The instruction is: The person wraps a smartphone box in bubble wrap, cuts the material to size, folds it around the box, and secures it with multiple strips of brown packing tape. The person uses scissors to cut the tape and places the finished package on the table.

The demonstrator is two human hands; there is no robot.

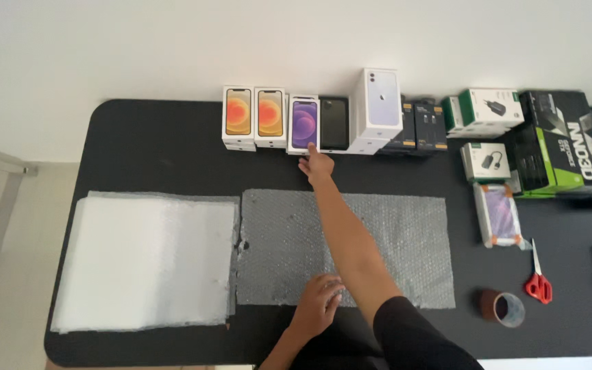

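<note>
Purple phone box [304, 124] stands upright in the row by the wall, between an orange phone box [270, 116] and a black one [334, 122]. My right hand [316, 166] reaches for it, fingertips at its bottom edge, nothing gripped yet. Left hand [318, 303] lies flat and open on the bubble wrap [275, 240]. I'd pinch the sides and lift straight, so the neighbours stay upright

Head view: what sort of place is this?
Probably a small packing or shipping desk. A black table carries a row of boxed phones, a bubble wrap sheet, red scissors and a tape roll. The right hand touches the purple phone box.
</note>
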